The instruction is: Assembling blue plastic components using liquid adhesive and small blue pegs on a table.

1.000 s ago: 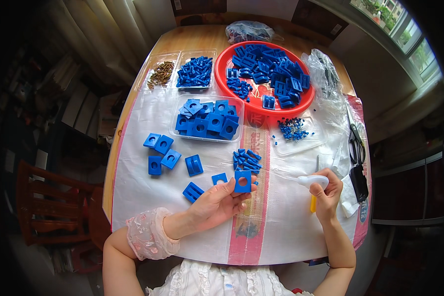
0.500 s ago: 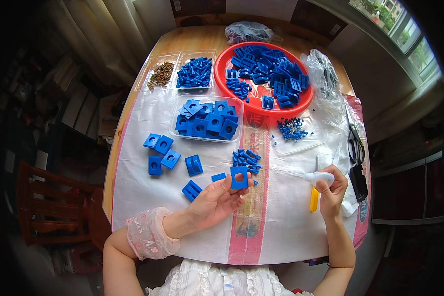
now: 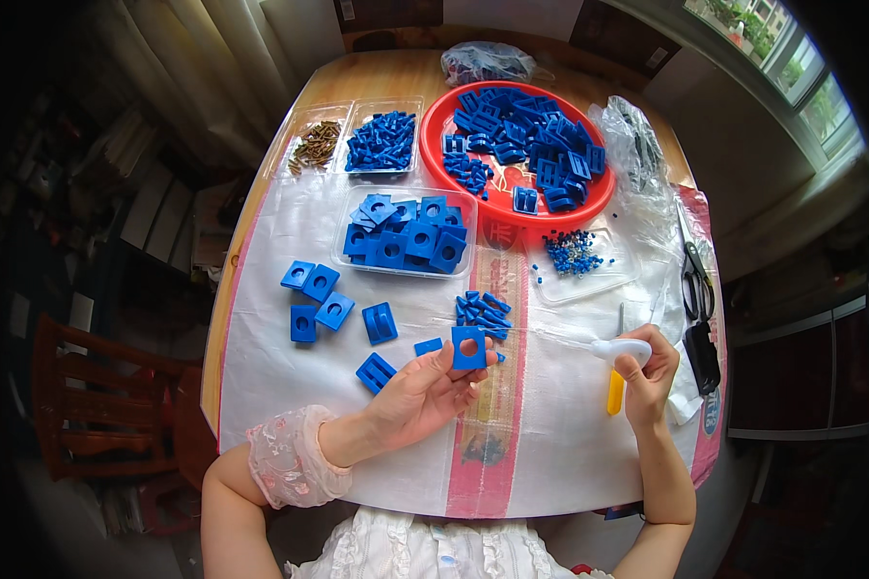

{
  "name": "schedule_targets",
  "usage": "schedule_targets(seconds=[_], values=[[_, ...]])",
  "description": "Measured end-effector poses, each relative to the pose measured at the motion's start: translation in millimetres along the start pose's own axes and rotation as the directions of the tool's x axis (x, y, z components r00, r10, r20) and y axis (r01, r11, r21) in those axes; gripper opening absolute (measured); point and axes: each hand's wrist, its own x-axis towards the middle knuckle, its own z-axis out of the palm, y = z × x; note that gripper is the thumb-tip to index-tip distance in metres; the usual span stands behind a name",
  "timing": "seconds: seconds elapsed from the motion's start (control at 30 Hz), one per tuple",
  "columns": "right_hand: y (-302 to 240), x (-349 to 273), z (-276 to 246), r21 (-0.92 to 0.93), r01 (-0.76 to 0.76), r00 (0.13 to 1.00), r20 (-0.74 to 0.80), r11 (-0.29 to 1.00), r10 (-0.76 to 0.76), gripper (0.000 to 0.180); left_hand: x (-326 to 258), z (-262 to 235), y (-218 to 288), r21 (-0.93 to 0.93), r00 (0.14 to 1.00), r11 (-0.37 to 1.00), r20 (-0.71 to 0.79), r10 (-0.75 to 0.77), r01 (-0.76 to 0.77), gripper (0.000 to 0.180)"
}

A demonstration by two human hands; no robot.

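My left hand [image 3: 417, 400] is closed, pinching a blue square plastic plate [image 3: 469, 358] with a round hole, held up above the table. In my right hand [image 3: 651, 378] is a small white squeeze bottle [image 3: 623, 351]. Its narrow nozzle points left toward the plate, with a gap between them. Just behind the plate lies a pile of small blue cone-shaped pieces [image 3: 481, 314]. Left of my left hand are two ridged blue blocks [image 3: 379, 323] and several more holed plates [image 3: 334, 311]. A yellow-handled screwdriver [image 3: 615, 391] lies beside my right hand.
A clear tray [image 3: 406, 271] holds more holed plates. Behind it stand boxes of blue pegs [image 3: 380, 142] and brass-coloured screws [image 3: 316, 147]. A red basin [image 3: 436, 170] of blue parts sits at the back. Tiny beads [image 3: 572, 253] fill another tray; black scissors [image 3: 697, 280] lie far right.
The squeeze bottle in my right hand has shifted slightly left, toward the plate. My left hand and the plate are nearly still.
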Motion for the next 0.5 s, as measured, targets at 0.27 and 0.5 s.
schedule_targets(seconds=[0.27,0.5], values=[[-0.7,0.3,0.7,-0.010,-0.001,1.000,0.000,1.000,0.001,0.028,0.3,-1.1,-0.6,-0.009,1.000,1.000,0.026,0.001,0.000,0.038],[0.4,0.3,0.0,-0.017,-0.003,1.000,0.005,1.000,0.003,0.026,0.4,-1.9,-0.9,-0.011,1.000,1.000,0.022,0.000,0.000,0.036]])
